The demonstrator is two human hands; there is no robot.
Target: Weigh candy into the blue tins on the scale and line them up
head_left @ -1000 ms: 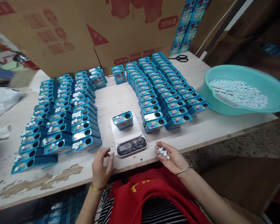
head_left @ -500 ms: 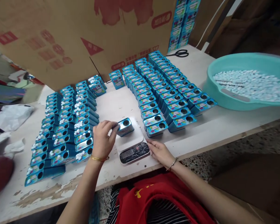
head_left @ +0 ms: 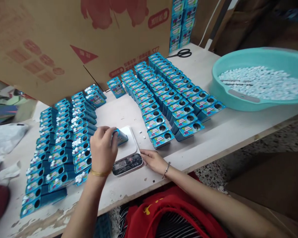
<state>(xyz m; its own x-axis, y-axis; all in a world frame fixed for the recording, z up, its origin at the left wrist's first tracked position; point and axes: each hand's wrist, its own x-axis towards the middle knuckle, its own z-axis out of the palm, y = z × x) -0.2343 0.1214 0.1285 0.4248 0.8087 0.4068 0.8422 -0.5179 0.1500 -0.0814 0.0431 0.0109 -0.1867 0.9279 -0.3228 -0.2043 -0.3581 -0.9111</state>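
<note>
A blue candy tin (head_left: 123, 139) stands on the white plate of a kitchen scale (head_left: 129, 165), its left end covered by fingers. My left hand (head_left: 103, 148) is closed on that tin from the left and above; its fingertips are partly hidden. Resting on the table, my right hand (head_left: 154, 160) has its fingers stretched out, touching the right edge of the scale. The scale's display is lit, its digits too blurred to read. Two loose white tablets (head_left: 142, 135) lie to the right of the scale.
Left of the scale stand rows of blue tins (head_left: 58, 155) with white tablets on top. More rows (head_left: 169, 96) stand to the right. A turquoise basin (head_left: 238, 102) of tablets, black scissors (head_left: 183, 53) and a big cardboard box (head_left: 54, 36) are also on the table.
The view has swung, so the table's contents appear farther left. My left hand's fingers now cover more of the tin's left end. My right hand stays beside the scale.
</note>
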